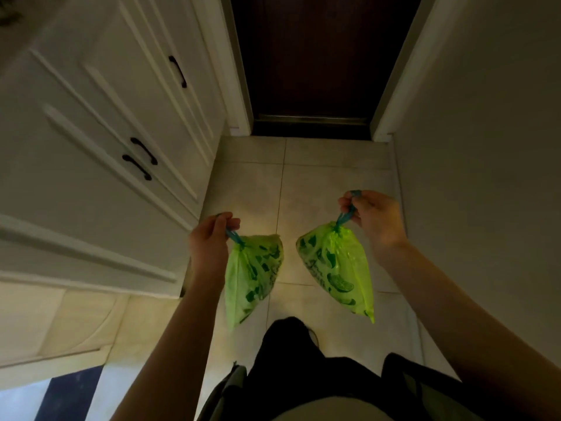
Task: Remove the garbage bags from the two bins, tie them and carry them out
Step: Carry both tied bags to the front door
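Two small bright green garbage bags with dark green prints hang in the air above the tiled floor, each drawn closed by a blue drawstring. My left hand [211,238] grips the drawstring of the left bag [252,275]. My right hand [372,217] pinches the blue drawstring of the right bag [337,268], held a little higher and farther forward. The two bags hang apart, not touching. No bins are in view.
A dark brown door [318,56] stands closed straight ahead, framed in white. White cabinets with black handles [100,132] line the left side. A plain wall [485,147] runs along the right. Pale floor tiles [303,177] lie between. My dark-clad legs show below.
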